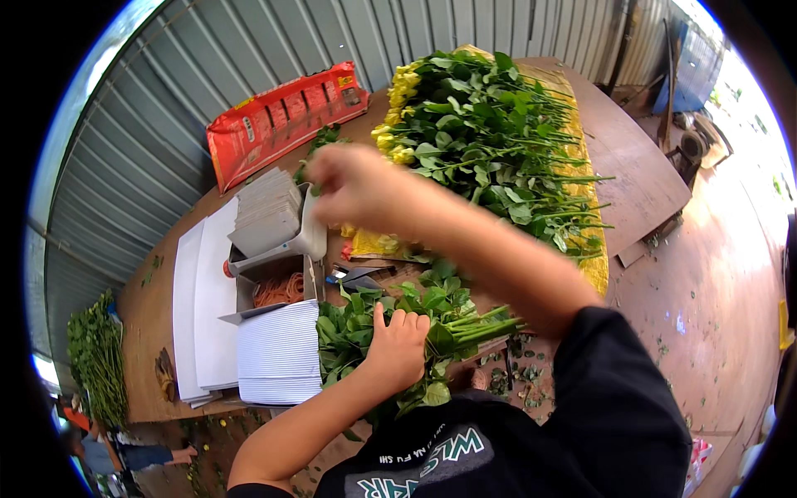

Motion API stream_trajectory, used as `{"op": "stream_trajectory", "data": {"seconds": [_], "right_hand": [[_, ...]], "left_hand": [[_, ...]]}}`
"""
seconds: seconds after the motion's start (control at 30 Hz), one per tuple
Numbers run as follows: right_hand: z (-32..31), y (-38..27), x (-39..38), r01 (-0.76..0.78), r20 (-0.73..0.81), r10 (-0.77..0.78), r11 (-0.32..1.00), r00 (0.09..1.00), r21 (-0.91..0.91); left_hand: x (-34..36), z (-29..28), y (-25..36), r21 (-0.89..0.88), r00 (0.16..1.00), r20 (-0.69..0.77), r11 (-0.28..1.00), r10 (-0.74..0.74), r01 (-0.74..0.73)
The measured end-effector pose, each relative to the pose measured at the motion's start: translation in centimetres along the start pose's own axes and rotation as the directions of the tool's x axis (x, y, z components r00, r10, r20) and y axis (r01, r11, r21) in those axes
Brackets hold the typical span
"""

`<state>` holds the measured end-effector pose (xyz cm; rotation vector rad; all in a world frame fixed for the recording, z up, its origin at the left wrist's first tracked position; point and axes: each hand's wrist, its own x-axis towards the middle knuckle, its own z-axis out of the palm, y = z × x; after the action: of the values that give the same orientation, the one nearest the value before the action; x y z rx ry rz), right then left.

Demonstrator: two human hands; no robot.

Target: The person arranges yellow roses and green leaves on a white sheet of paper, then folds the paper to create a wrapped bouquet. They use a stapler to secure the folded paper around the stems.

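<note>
My left hand (398,347) lies over a bundle of leafy flower stems (477,326) at the table's near edge, its fingers bent onto the leaves. The bundle's left end meets a sheet of white corrugated paper (278,353); no flower heads show there. My right hand (353,189) is raised across the table, above a white plastic container (314,224). Motion smears its fingers, so what they hold, if anything, cannot be seen. Behind the corrugated paper, an open box (247,290) holds orange-brown rubber bands (281,290). A dark-bladed cutting tool (361,274) lies between the box and the bundle.
Yellow flowers (404,91) with long leafy stems lie on a yellow sheet (594,264) at the back. A stack of pale cards (264,212), white sheets (217,282) and a red bag (286,120) are left. More cut stems (95,353) and a person (124,455) are far left.
</note>
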<state>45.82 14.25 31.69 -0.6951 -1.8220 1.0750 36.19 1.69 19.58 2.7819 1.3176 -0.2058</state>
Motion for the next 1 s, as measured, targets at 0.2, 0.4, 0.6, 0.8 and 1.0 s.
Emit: {"op": "stream_trajectory", "data": {"seconds": [0.2, 0.4, 0.6, 0.8, 1.0], "right_hand": [[-4.4, 21.7, -11.2, -0.414, 0.506, 0.366, 0.91, 0.781, -0.02], [5.6, 11.6, -27.3, -0.566, 0.244, 0.518, 0.67, 0.82, 0.48], [6.2, 5.8, -22.9, -0.227, 0.102, 0.241, 0.965, 0.965, -0.129], [6.3, 3.4, -18.7, 0.002, 0.184, 0.065, 0.939, 0.981, -0.344], [-2.3, 9.3, -15.0, -0.365, 0.106, 0.498, 0.75, 0.861, -0.552]], "left_hand": [[-1.3, -2.8, -1.2, -0.082, 0.998, -0.051, 0.996, -0.041, 0.036], [-0.4, 0.0, -0.2, -0.154, 0.996, 0.004, 0.984, -0.088, 0.088], [1.8, 3.6, 1.0, -0.1, 0.987, 0.094, 0.985, -0.128, 0.138], [2.6, 4.7, 1.0, -0.132, 0.977, 0.156, 0.977, -0.147, 0.168], [1.2, 3.7, 1.3, -0.089, 0.994, 0.022, 0.991, -0.103, 0.104]]}}
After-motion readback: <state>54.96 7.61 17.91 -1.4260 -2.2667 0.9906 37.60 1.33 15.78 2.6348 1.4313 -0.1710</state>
